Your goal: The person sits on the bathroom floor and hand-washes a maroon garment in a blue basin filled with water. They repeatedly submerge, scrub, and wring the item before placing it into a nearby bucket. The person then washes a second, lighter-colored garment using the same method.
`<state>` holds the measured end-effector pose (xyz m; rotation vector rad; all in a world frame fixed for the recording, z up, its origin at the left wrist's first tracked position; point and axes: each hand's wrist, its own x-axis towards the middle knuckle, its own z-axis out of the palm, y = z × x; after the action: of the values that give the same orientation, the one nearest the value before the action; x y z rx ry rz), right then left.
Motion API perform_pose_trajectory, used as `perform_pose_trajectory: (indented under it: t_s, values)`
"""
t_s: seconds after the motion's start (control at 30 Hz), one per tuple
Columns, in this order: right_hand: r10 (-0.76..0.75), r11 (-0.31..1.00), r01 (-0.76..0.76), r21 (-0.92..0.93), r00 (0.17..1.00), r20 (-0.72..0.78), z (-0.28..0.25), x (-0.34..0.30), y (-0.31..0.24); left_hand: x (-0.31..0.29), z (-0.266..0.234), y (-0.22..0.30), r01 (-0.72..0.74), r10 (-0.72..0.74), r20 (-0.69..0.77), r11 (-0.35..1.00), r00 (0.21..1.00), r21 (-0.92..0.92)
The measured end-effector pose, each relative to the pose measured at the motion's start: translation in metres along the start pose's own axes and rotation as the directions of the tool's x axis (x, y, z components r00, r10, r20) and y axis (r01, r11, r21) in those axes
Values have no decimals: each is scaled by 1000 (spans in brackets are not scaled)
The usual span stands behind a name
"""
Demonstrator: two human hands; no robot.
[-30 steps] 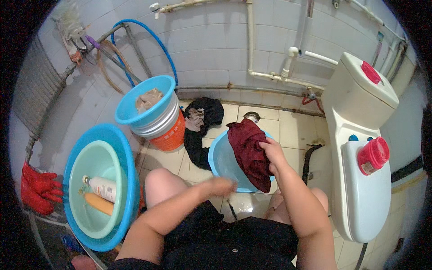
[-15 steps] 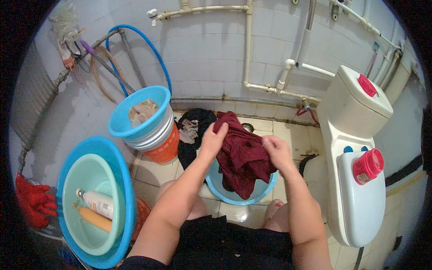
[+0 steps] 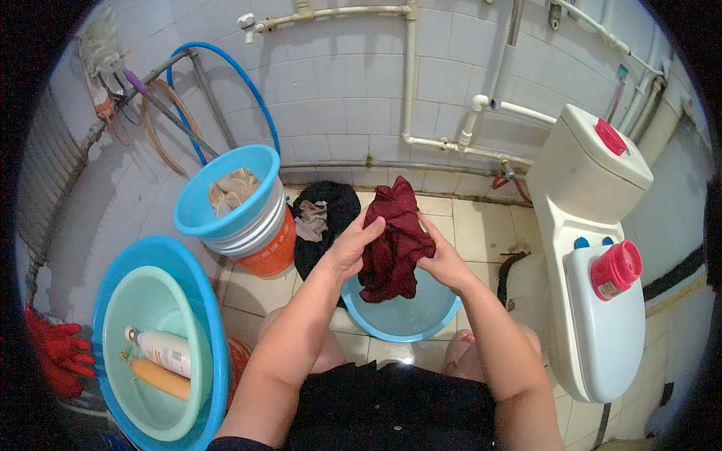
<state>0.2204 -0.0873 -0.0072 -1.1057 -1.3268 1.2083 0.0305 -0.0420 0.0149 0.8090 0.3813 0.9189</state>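
Note:
A bunched dark red cloth garment [image 3: 394,242] hangs between my two hands, above a light blue basin [image 3: 410,319] on the floor. My left hand [image 3: 348,246] is closed on the cloth's left side, thumb in front. On its right side my right hand [image 3: 445,263] grips it, some fingers behind the fabric. What kind of garment it is, I cannot tell. Just beyond my left hand, a heap of black clothing [image 3: 342,201] lies on the tiles with a small greyish-beige cloth [image 3: 310,221] on top.
At left, a blue bowl of beige cloth [image 3: 233,192] tops stacked buckets [image 3: 268,244]. Nearer, a pale green basin [image 3: 124,301] holding bottles sits in a larger blue tub [image 3: 162,248]. Red gloves [image 3: 64,353] hang beside it. A toilet [image 3: 590,331] with a red jar [image 3: 617,269] stands at right.
My hands have come closer together, the right one moving left. The dark red garment, spread out before, is now gathered into a narrower bunch and raised, showing more of the basin.

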Motion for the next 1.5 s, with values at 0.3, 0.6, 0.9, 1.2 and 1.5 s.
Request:
perform_pose_trajectory:
  t_s: [0.3,0.6,0.9,1.2,1.5]
  values:
    - [130,991,-130,23,921,-368,-19,4,-18,8,-32,11,-289,267,-387,957,883,1]
    - [347,770,144,622,724,-597,-92,-3,-24,-5,-76,53,-480,254,-603,841,756,-248]
    - [366,668,156,728,782,-504,-88,3,-13,-8,-51,47,-315,111,-526,895,843,-317]
    - [346,933,-342,111,775,-529,-30,22,59,21,-92,-34,254,-88,-584,945,807,207]
    - [769,310,84,-947,564,302,10,-2,191,26,-77,-55,203,-94,-184,280,978,938]
